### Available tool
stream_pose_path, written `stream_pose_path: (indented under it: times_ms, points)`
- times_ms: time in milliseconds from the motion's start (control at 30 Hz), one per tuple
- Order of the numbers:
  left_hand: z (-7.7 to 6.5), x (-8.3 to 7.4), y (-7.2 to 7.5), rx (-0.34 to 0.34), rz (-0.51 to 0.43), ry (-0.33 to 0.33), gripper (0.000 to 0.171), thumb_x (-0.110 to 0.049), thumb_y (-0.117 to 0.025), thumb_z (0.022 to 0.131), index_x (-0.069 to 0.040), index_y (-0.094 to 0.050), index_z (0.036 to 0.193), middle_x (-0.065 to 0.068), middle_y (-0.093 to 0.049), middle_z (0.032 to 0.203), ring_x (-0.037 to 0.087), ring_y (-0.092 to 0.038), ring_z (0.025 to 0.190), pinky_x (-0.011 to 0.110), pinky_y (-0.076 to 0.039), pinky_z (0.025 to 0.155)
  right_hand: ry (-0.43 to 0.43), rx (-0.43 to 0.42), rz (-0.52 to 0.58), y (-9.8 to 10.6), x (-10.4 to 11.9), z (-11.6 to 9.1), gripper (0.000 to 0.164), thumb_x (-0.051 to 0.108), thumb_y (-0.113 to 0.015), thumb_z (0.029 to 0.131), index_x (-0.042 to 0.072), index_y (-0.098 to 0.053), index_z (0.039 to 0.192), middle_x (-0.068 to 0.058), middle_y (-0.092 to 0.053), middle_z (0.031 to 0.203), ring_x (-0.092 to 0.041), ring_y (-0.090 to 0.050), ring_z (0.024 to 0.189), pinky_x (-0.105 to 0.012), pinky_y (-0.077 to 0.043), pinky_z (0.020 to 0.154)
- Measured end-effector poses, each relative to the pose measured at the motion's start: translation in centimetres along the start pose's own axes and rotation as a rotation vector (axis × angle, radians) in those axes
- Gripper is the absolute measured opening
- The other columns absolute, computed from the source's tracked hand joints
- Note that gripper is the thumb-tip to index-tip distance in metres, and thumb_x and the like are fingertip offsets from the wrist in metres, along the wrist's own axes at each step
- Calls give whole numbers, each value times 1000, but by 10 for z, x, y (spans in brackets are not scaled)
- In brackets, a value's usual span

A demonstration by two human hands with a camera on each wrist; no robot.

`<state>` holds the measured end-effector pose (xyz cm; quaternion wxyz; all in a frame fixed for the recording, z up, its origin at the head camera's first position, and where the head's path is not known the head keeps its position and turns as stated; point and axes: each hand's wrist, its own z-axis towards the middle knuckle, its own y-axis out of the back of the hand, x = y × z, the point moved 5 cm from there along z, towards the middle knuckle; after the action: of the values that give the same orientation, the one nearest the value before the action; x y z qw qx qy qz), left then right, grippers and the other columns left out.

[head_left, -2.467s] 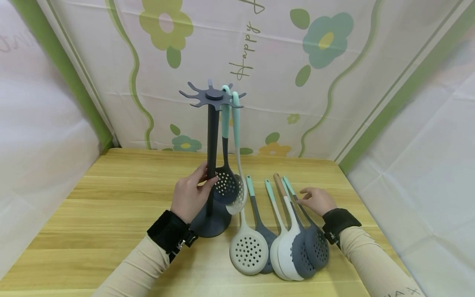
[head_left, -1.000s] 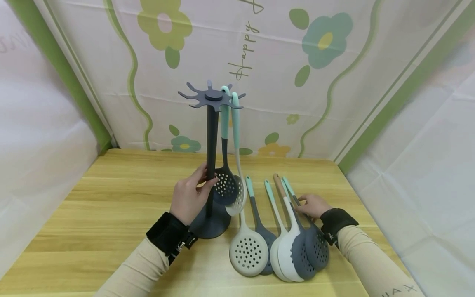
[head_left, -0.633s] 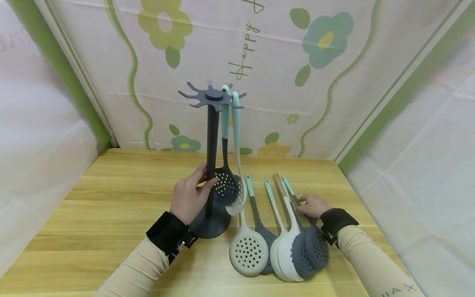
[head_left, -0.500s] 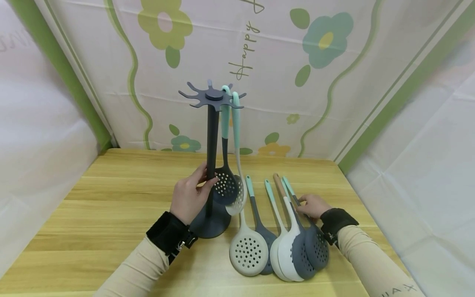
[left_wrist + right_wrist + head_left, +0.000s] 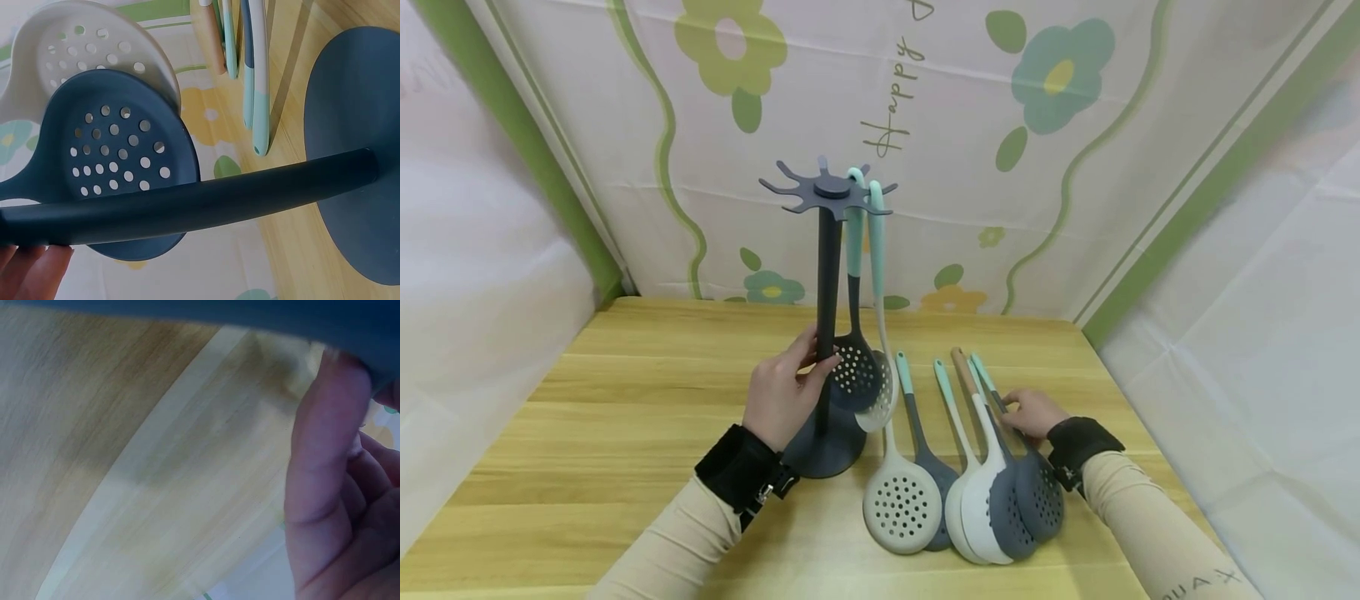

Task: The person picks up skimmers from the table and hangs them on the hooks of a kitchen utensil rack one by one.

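My left hand (image 5: 782,398) grips the dark post of a utensil stand (image 5: 828,275), which has a round base and a ring of hooks on top. From those hooks hang a dark skimmer (image 5: 856,375) and a pale skimmer (image 5: 887,396), both with mint handles. At the far right, my right hand (image 5: 1033,414) has its thumb and fingers round the shaft of a dark slotted skimmer (image 5: 1041,500) lying on the table. In the right wrist view the fingers (image 5: 328,450) reach up to a dark surface along the top edge.
Left of the right hand, several more utensils lie side by side with handles pointing away: a beige skimmer (image 5: 902,507), a dark-headed one (image 5: 936,475), and overlapping pale and dark ones, one with a brown handle (image 5: 962,367). A flowered cloth (image 5: 775,225) rises behind the wooden table (image 5: 625,417).
My right hand has come down and slightly left onto the dark skimmer's shaft, and has stayed there over the last second. The left hand keeps its grip on the post.
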<state>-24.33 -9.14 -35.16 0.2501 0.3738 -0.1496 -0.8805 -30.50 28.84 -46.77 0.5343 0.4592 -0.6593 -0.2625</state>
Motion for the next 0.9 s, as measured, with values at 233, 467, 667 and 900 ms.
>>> stream_pose_path:
  times_ms: [233, 467, 667, 900]
  points:
    - [1, 1, 1, 45, -23, 20, 32, -10, -71, 92, 0, -63, 121, 19, -74, 104, 31, -74, 93, 35, -62, 71, 5, -1, 1, 1, 0, -2, 46, 14, -61, 91, -13, -54, 128, -8, -61, 74, -12, -53, 47, -28, -52, 43]
    - [3, 3, 3, 110, -63, 27, 32, -8, -72, 91, 0, -63, 121, 15, -75, 103, 29, -74, 94, 32, -62, 72, -6, 4, 30, 5, -1, -3, 50, 14, -61, 91, -13, -51, 132, -7, -62, 69, -13, -54, 49, -30, -54, 43]
    - [4, 3, 4, 154, -70, 13, 34, -7, -71, 91, -1, -62, 123, 15, -75, 105, 29, -74, 95, 34, -62, 74, 3, 15, 52, 8, -2, -2, 52, 14, -60, 92, -13, -48, 135, -6, -65, 65, -13, -55, 47, -31, -54, 44]
    - [4, 3, 6, 174, -61, 1, 38, -4, -68, 93, 1, -58, 130, 17, -73, 113, 30, -73, 99, 38, -62, 76, -8, 10, 55, 12, -2, -2, 51, 14, -61, 92, -10, -49, 136, -7, -63, 66, -15, -54, 48, -32, -54, 44]
